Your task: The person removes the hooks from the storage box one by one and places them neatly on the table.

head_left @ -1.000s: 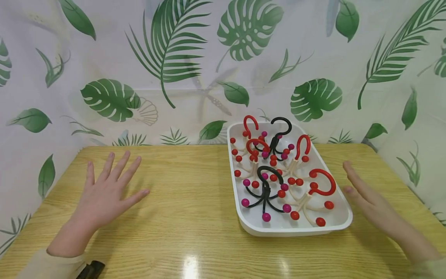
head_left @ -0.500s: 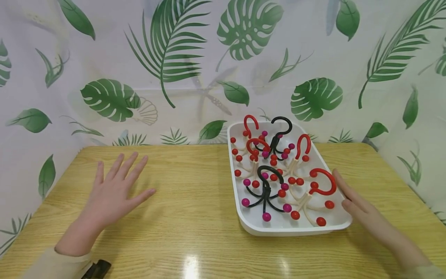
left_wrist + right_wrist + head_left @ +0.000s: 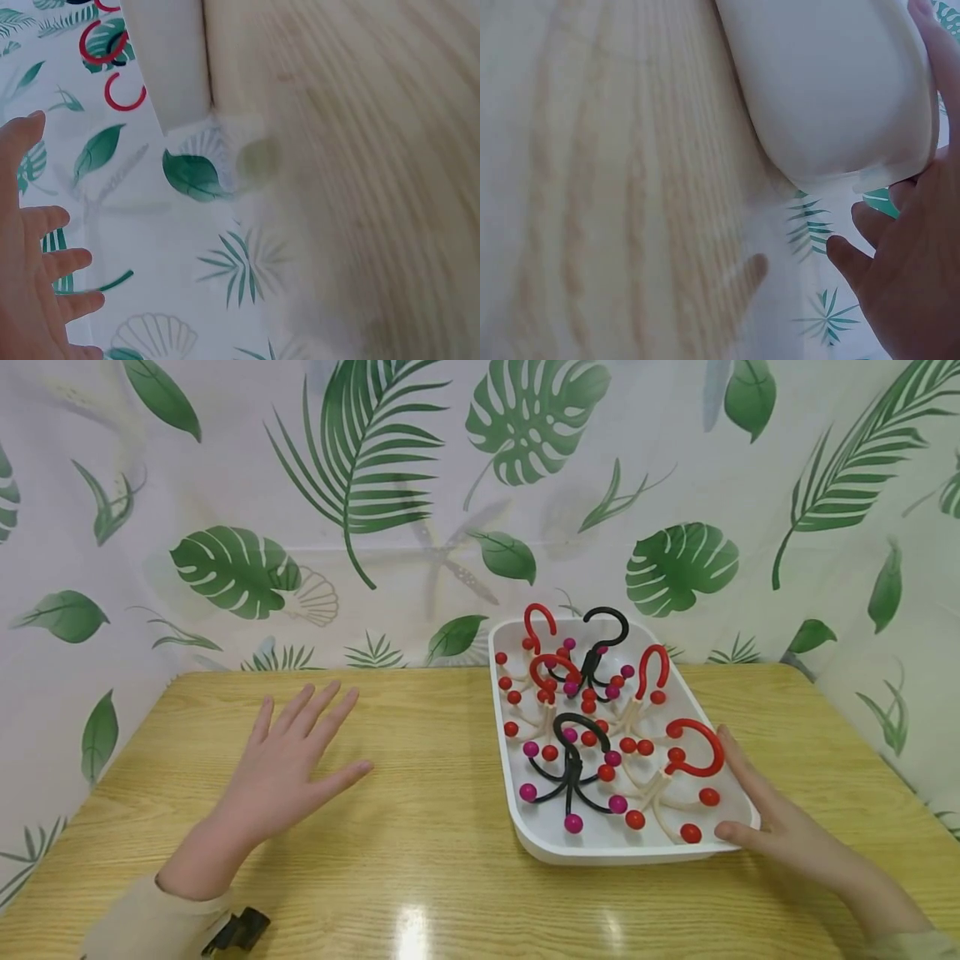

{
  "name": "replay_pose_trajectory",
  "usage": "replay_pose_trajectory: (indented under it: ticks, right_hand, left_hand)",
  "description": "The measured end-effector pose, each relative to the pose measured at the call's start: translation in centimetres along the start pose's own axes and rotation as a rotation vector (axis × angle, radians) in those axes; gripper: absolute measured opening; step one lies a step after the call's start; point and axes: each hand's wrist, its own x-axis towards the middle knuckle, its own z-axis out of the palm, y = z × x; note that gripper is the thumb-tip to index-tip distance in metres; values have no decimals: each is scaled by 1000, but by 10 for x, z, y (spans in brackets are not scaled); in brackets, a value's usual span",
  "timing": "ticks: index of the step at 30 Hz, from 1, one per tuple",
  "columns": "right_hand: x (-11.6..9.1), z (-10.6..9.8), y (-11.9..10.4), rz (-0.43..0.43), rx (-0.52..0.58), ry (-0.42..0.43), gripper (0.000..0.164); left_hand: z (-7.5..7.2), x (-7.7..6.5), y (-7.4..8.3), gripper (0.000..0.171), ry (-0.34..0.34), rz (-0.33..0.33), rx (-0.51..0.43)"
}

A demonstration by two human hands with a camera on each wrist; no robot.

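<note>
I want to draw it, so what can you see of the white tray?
The white tray is a plastic-looking box with rounded corners, open on top. It stands upright on the wooden table, right of middle, holding hooked, ball-tipped figures. The right hand grips its near right corner, thumb over the rim.

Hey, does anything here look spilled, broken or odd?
Nothing stands out. The white tray stands upright on the table, with the red-hooked pieces and black-hooked pieces inside it. No spill or break shows.
</note>
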Motion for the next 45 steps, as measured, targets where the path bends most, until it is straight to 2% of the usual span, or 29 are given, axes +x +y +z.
replay_pose_trajectory:
  ticks: [10,13,21,27,31,36,40,45]
  right_hand:
    - [-3,1,-2,20,-5,18,99]
    - [-2,2,-2,25,7,20,98]
    - [-2,5,-1,-11,26,41,95]
    - [-3,6,-1,8,33,46,94]
    - [-3,6,0,5,34,53,94]
    - [-3,7,3,-26,43,66,95]
    - [-4,7,5,-58,27,70,95]
    - [-3,8,6,-54,34,67,95]
  left_hand:
    - [6,21,35,78,57,111,-177]
    - [8,26,47,76,71,138,-257]
    - [14,43,82,64,57,118,-594]
    - [24,60,107,54,78,160,-813]
    - [31,70,122,50,71,168,-874]
    - [40,79,137,48,27,157,-918]
    - [46,85,146,47,13,157,-936]
    - [50,93,154,46,10,151,-961]
